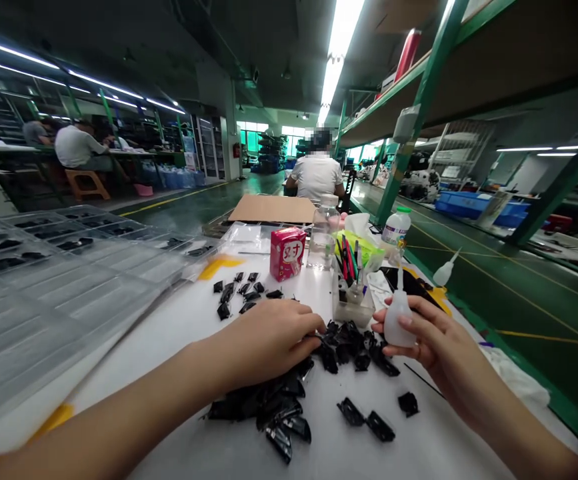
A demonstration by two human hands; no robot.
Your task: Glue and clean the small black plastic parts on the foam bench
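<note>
My right hand [426,333] is wrapped round a translucent white squeeze bottle [399,323], held upright with its thin nozzle pointing up. My left hand [283,337] reaches over the middle of the white tabletop [179,427], thumb and fingers pinched at a small black plastic part by the edge of a pile. Fingers cover most of that part. Glossy black plastic parts [351,343] lie heaped just right of the left fingertips. Another heap of black parts [283,413] spreads below the left wrist. Several loose ones lie nearer me and behind the left hand.
A clear compartment tray [113,280] with black pieces covers the left side. Beyond my hands stand a red box [287,253], a pen holder [351,307], a clear jar [323,240] and a green-capped bottle [397,227]. A green shelf post [411,147] rises at right. A person [317,175] sits ahead.
</note>
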